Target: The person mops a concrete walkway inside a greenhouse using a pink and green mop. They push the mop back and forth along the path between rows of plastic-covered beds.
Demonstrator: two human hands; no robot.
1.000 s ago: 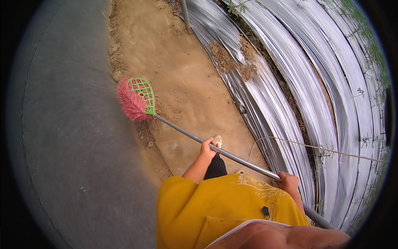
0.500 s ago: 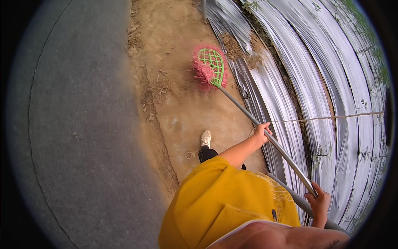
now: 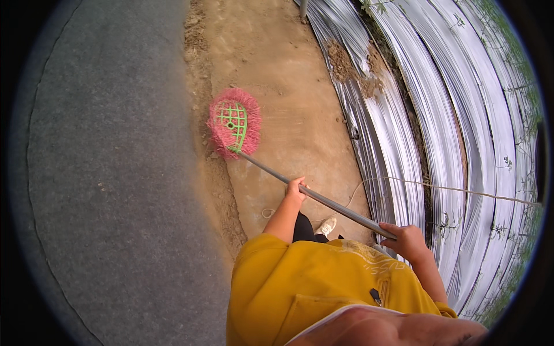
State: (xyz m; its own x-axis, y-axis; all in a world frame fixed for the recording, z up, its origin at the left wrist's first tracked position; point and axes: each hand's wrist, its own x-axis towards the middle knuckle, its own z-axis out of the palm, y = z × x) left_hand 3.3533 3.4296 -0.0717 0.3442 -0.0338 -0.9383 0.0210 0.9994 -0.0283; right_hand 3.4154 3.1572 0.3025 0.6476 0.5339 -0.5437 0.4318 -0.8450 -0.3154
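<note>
I hold a broom with a grey metal handle (image 3: 334, 203). Its head (image 3: 234, 123) has pink bristles on a green plastic grid and rests on the dirt strip near the edge of the paved path. My left hand (image 3: 296, 188) grips the handle at mid-length. My right hand (image 3: 408, 241) grips it near its upper end. My yellow top (image 3: 311, 288) fills the lower middle of the view, and a white shoe (image 3: 326, 226) shows below the handle.
Grey pavement (image 3: 115, 190) lies on the left. A sandy dirt strip (image 3: 283, 92) runs up the middle. Silver plastic mulch sheets (image 3: 444, 132) cover the ground on the right, with clods of soil (image 3: 346, 63) on them. A thin cord (image 3: 461, 190) stretches across the sheets.
The broom head has swung from beside the silver sheets back to the left, toward the pavement edge, and nearer to me. Both hands stayed on the handle.
</note>
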